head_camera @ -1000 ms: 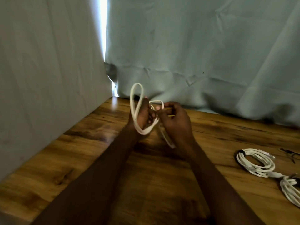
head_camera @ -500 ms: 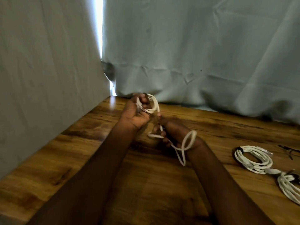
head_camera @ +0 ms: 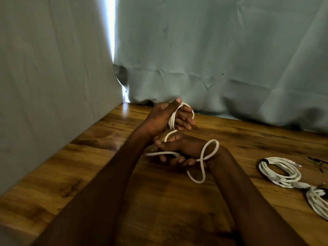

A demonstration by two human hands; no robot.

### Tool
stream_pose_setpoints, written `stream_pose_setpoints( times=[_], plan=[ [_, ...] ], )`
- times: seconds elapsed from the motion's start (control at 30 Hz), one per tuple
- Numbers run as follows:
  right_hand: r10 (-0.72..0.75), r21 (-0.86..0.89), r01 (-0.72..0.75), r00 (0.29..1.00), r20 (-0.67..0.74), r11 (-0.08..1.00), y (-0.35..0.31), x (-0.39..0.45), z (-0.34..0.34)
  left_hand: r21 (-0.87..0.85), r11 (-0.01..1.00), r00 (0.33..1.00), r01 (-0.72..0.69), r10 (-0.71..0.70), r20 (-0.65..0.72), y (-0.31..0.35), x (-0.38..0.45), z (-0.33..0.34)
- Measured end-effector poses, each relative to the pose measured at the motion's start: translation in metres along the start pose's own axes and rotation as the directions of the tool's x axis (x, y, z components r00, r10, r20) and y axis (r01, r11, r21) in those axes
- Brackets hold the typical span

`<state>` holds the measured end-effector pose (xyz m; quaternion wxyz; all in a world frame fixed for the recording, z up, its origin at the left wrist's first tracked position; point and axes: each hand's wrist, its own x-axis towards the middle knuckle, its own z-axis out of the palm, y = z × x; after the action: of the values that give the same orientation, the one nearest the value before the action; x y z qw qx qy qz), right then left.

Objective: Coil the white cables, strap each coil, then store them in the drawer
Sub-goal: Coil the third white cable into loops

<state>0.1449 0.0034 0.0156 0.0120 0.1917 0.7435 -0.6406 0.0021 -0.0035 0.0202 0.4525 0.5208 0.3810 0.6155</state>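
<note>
White cable [head_camera: 204, 158] coils are gripped in the curled left hand [head_camera: 168, 118]; a loose loop is pinched by the right hand [head_camera: 179, 150] near the table's [head_camera: 159, 201] far edge.

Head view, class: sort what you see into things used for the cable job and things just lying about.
Job: cable in both hands; left hand; right hand; strapped coil; second coil.
Lying about: curtain; dark bits on table.

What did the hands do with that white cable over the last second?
The right hand dropped down from beside the left hand, pulling a loose loop of the white cable out toward the wrist. The left hand gathered its tall loop into tighter turns round its fingers. Both kept their hold. The coiled cables on the table stayed put.
</note>
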Motion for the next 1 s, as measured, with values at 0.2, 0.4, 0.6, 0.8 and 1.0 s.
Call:
stream_pose_setpoints(
  times=[0.2,0.4,0.6,0.8,1.0],
  plan=[
    [-0.152,0.310,0.111,0.982,0.112,0.944,0.010,-0.002,-0.013,0.123,0.990,0.988,0.064,-0.080,0.133,0.003,-0.009,0.003],
    [-0.301,0.542,0.146,0.930,0.209,0.828,0.014,0.006,-0.026,0.411,0.905,0.994,-0.110,0.100,0.046,-0.002,-0.007,-0.009],
    [-0.530,0.770,0.142,0.800,0.281,0.622,0.036,0.022,-0.064,0.381,0.924,0.997,-0.045,0.016,0.080,-0.002,-0.009,-0.009],
    [-0.544,0.878,0.453,0.703,-0.458,-0.155,0.036,-0.006,-0.077,0.245,0.953,0.978,0.178,-0.200,0.067,-0.010,-0.007,-0.033],
    [-0.029,0.570,0.776,0.585,-0.810,-0.270,0.050,-0.001,-0.085,-0.075,0.975,0.966,0.208,-0.193,0.174,-0.009,-0.008,-0.035]
  ],
)
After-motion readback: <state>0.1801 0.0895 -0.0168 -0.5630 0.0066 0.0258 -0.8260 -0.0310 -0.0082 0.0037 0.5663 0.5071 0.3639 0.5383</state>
